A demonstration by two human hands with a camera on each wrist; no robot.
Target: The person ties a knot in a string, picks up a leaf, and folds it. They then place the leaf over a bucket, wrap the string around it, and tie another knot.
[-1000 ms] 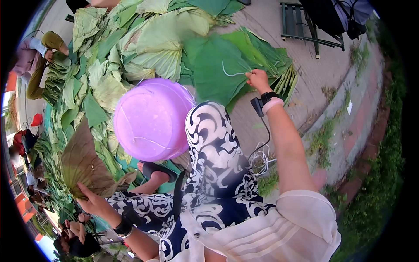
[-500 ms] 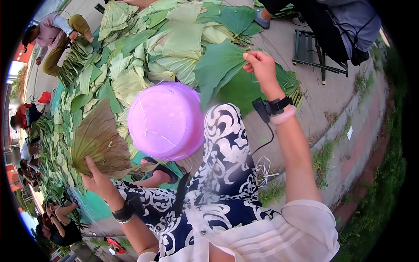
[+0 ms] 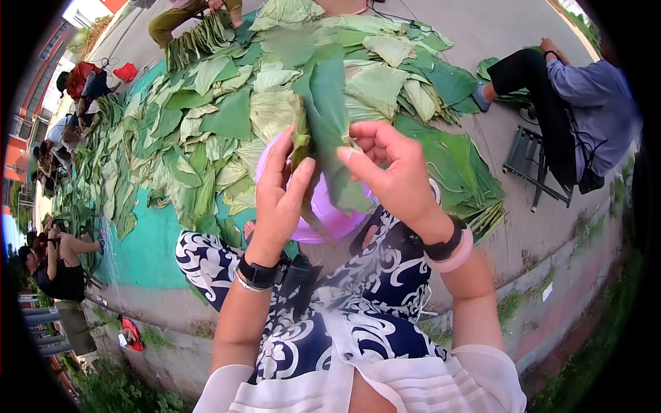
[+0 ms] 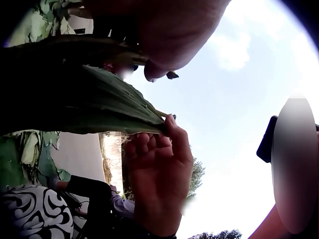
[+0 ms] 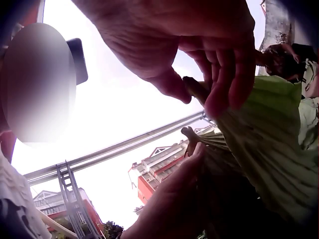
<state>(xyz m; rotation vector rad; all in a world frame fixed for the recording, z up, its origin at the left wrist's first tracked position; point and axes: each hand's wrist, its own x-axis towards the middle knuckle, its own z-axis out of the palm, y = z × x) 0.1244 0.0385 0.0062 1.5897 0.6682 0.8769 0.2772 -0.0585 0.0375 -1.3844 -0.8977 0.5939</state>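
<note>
In the head view both hands are close together over an upturned purple basin (image 3: 323,217). My left hand (image 3: 279,199) grips a brownish, dried folded lotus leaf (image 3: 301,141) near its stem end, with the thumb on the near side. Beside it, my right hand (image 3: 399,172) pinches a green folded lotus leaf (image 3: 325,89) between thumb and forefinger at its gathered tip. Short stem stubs stick out from both leaves in the right wrist view, the brown leaf's stub (image 5: 189,137) just below the green leaf's stub (image 5: 194,89). The two leaves hang side by side.
Many loose lotus leaves (image 3: 227,117) spread over a green ground sheet (image 3: 155,255). A stack of green leaves (image 3: 454,175) lies right of the basin. A seated person (image 3: 585,103) is at the right by a folding stool (image 3: 533,162). Other people sit along the left.
My right hand has lifted the green leaf from the right-hand stack and brought it to the middle. The left hand has carried the brown leaf in from the left to meet it.
</note>
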